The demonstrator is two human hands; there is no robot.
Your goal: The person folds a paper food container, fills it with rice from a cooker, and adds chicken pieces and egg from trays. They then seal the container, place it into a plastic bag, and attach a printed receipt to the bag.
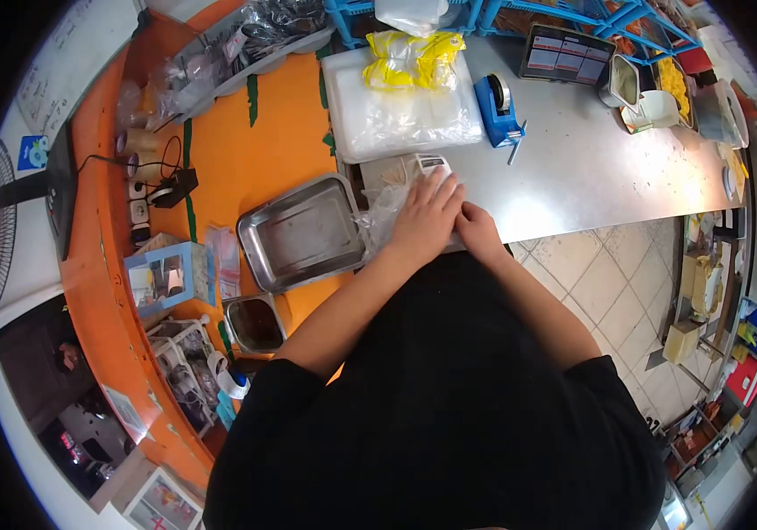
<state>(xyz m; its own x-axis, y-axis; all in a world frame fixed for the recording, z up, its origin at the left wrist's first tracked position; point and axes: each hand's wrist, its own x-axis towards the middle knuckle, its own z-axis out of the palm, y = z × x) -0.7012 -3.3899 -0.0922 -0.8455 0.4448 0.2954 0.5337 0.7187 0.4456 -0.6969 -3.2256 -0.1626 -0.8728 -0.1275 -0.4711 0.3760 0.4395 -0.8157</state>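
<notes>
My left hand [429, 215] lies with its fingers stretched out on a clear plastic bag [383, 214] at the near edge of the metal table. A white printed label [432, 162] shows just past its fingertips. Close against it, my right hand [480, 231] has its fingers curled; whatever they hold, if anything, is hidden. To the left of the bag is a rectangular steel tray [305, 234], bare inside. What the bag contains cannot be made out under my hand.
Beyond my hands are a stack of clear plastic bags [405, 119], a yellow-printed packet [414, 60] and a blue tape dispenser [499, 110]. A tablet [566, 55] stands at the back of the metal table [582, 168]. A small steel container [254, 324] sits nearer me.
</notes>
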